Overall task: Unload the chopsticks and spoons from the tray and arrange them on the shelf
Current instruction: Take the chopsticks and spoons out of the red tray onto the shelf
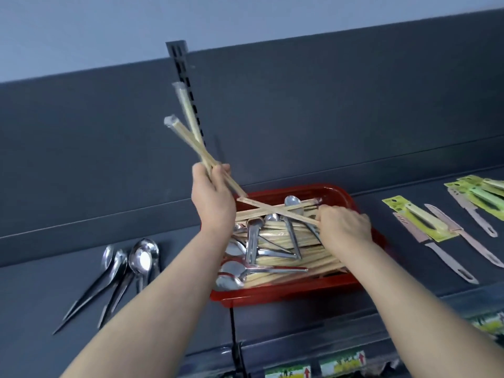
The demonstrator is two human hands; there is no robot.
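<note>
A red tray (343,196) sits on the dark grey shelf (177,301), piled with wrapped wooden chopsticks (294,257) and metal spoons (253,236). My left hand (211,193) is raised above the tray's left end, shut on two wrapped chopstick pairs (188,124) that fan upward and cross. My right hand (345,223) is over the tray's right side, gripping one chopstick pair (275,210) that lies slanted across the pile. Several spoons (136,264) lie on the shelf to the left of the tray.
Packaged knives (425,219) and loose knives (452,259) lie on the shelf to the right of the tray. A slotted upright (181,66) runs up the back panel behind my left hand. Price labels (341,361) line the shelf's front edge.
</note>
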